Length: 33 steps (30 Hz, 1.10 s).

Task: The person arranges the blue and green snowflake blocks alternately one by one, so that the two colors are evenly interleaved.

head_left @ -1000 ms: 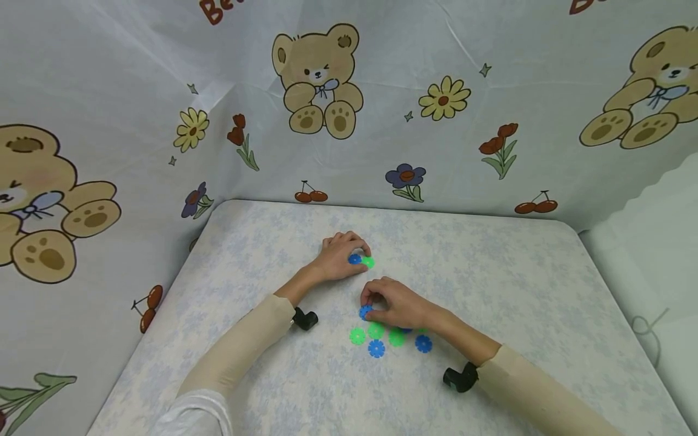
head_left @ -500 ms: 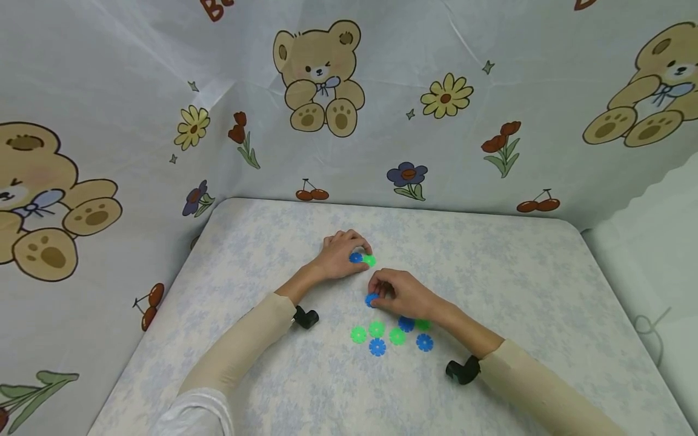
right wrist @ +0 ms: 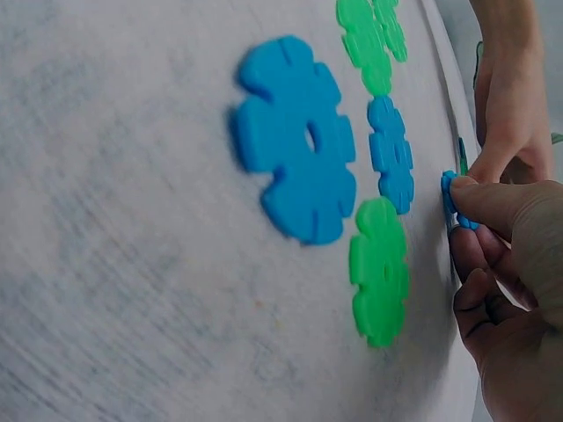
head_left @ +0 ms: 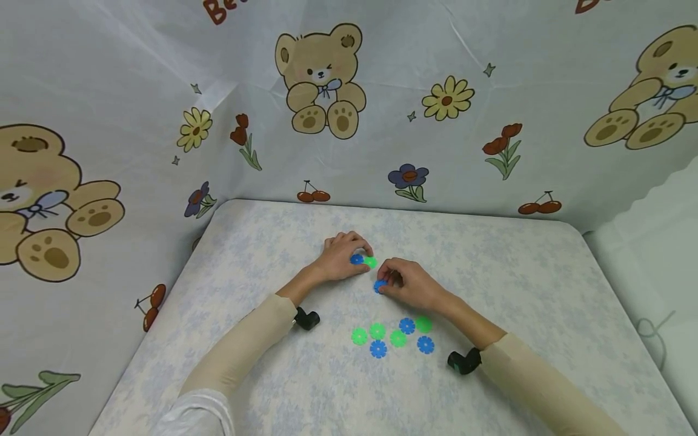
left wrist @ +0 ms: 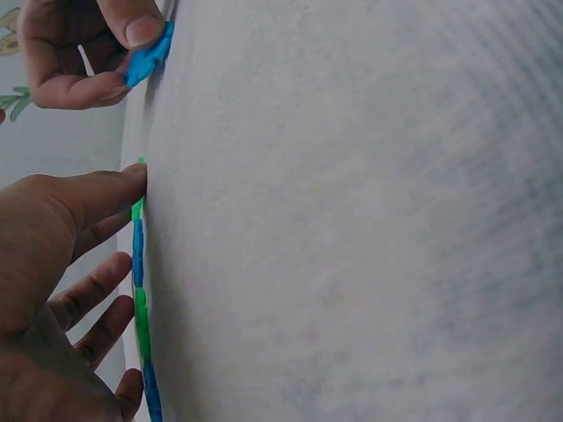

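Observation:
My right hand (head_left: 413, 284) pinches a blue interlocking disc (head_left: 378, 286), notched like a flower, between thumb and fingers just above the table. Further back, my left hand (head_left: 339, 257) rests on the table with thumb and forefinger around the edge of a green interlocking disc (head_left: 371, 262). A blue disc (head_left: 357, 259) adjoins it under the palm. The left wrist view shows discs in a row along the fingers, alternating green and blue (left wrist: 138, 251); the hand covers part of this row in the head view. The held blue disc (left wrist: 148, 57) is near the row's end there.
Loose discs lie in a group nearer the front: several green ones (head_left: 398, 338) and 3 blue ones (head_left: 425, 344). The pale patterned table (head_left: 262, 375) ends at a hanging cloth with printed bears (head_left: 322, 85). Each wrist carries a black camera (head_left: 465, 361).
My right hand has lifted the blue disc away from the loose group and carried it back and slightly right, nearer the left hand. The left hand stays in place on the row.

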{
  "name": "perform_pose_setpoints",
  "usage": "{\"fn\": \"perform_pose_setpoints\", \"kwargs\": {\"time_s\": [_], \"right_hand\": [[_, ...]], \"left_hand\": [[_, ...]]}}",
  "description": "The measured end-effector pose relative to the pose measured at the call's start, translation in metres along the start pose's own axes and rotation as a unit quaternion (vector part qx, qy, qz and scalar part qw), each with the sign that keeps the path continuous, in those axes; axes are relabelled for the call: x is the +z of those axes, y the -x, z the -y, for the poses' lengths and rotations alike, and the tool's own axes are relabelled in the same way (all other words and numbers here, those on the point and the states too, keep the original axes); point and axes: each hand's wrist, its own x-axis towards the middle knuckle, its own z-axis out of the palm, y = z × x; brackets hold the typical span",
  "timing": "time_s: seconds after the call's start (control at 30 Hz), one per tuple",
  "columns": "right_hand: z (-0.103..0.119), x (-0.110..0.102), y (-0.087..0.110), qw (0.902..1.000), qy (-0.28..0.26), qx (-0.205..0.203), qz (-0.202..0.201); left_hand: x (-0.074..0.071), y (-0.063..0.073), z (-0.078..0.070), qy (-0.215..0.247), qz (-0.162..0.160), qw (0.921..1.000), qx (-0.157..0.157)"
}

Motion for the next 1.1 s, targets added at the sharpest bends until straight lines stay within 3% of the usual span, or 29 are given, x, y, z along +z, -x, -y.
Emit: {"fn": "perform_pose_setpoints", "kwargs": {"time_s": [0.4, 0.77, 1.1], "right_hand": [[-0.013, -0.006, -0.012, 0.9995, 0.018, 0.002, -0.025], [-0.022, -0.013, -0.024, 0.9981, 0.022, 0.026, -0.051], [-0.026, -0.012, -0.03, 0.9965, 0.043, 0.048, -0.052]], "left_hand": [[0.002, -0.001, 0.003, 0.003, -0.001, 1.0, 0.001], [0.001, 0.0, 0.002, 0.006, -0.004, 0.9999, 0.007], [0.002, 0.0, 0.003, 0.005, -0.006, 1.0, 0.006]]}}
